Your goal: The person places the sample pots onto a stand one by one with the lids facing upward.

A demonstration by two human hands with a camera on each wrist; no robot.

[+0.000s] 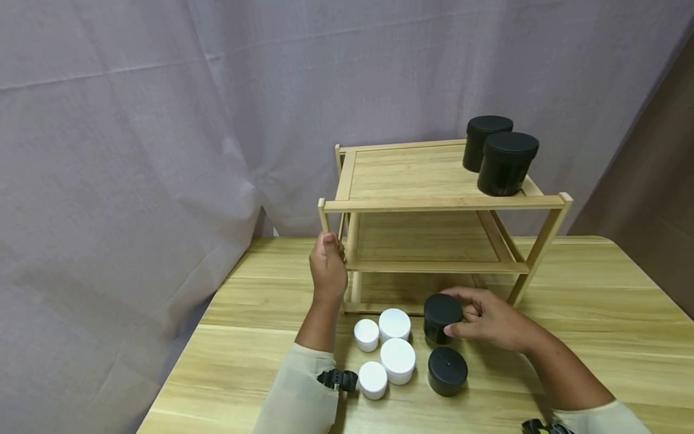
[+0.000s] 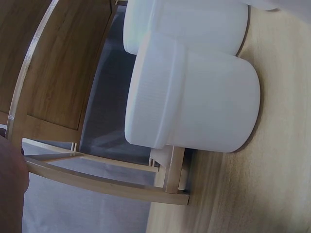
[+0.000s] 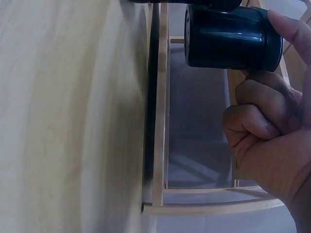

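My left hand (image 1: 328, 265) grips the front left post of a three-tier wooden shelf (image 1: 434, 266). With thumb and fingers, my right hand (image 1: 485, 318) pinches a black lidded jar (image 1: 441, 316) near its lid; in the right wrist view the jar (image 3: 231, 39) hangs clear of the tabletop. Just in front of it a second black jar (image 1: 447, 369) stands on the table. Several white lidded jars (image 1: 397, 357) stand between my arms, two larger and two smaller. One white jar (image 2: 194, 94) fills the middle of the left wrist view.
Two taller black jars (image 1: 508, 163) stand at the right end of the shelf's top tier. The shelf rests on a wooden table (image 1: 244, 337). Behind it hangs a grey curtain (image 1: 271, 90).
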